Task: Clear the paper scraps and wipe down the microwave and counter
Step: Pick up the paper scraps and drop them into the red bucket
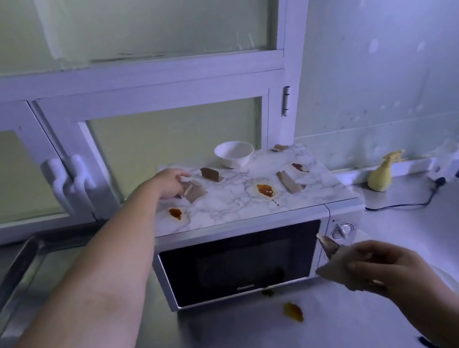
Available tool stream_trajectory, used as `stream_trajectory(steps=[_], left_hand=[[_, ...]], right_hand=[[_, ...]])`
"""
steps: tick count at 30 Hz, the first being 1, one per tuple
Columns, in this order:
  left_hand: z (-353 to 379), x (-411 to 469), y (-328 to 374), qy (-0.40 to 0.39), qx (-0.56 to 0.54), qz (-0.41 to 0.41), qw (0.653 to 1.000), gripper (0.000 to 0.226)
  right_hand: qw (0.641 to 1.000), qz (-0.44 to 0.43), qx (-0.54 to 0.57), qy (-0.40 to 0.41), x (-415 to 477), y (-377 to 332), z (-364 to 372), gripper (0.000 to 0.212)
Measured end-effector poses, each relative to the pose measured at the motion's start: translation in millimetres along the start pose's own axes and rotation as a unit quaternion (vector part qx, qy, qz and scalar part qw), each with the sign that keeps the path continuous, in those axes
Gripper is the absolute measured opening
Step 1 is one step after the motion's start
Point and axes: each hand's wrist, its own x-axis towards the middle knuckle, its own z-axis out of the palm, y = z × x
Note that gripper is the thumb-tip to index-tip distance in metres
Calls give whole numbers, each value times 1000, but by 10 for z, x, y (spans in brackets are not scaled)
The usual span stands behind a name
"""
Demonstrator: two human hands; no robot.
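In the head view, the microwave (242, 262) was seen standing on the steel desk (243, 342), its marble-patterned top strewn with brown paper. The left hand (170, 184) was stretched out to the far left of that top, its fingers laid on a small pile of scraps (194, 193); whether the pile was gripped or only touched could not be told. The right hand (378, 265) was held low, in front of the dial (342, 230), with fingers and thumb pinched on a bunch of scraps (333, 272). A folded scrap (211, 174) was seen just beside a white bowl (234, 153), a long strip (289, 181) right of the middle, and a corner scrap (279, 147) at the back right. Reddish-brown stains (265, 190) were spread over the top, and an orange smear (294, 312) was seen on the desk before the door. A yellow spray bottle (381, 175) was placed by the wall at the right.
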Motion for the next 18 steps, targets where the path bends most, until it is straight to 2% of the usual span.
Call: stream_trajectory(steps=[3, 7, 10, 13, 16, 18], left_hand=[[-55, 28, 29, -65, 67, 22, 995, 60], [-75, 39, 105, -89, 98, 25, 991, 48], [-52, -1, 116, -29, 113, 38, 992, 44], [-8, -130, 100, 21, 58, 48, 997, 41], [37, -362, 137, 55, 14, 93, 994, 14], [106, -599, 248, 71, -31, 129, 989, 13]], right_hand=[[999, 30, 6, 20, -78, 69, -76, 20], [997, 49, 11, 60, -146, 159, -125, 21], [997, 54, 15, 57, -199, 169, -98, 20], [997, 48, 8, 58, -226, 130, -20, 18], [998, 26, 10, 59, -243, 7, 109, 18], [999, 1, 15, 33, -274, -106, 209, 17]])
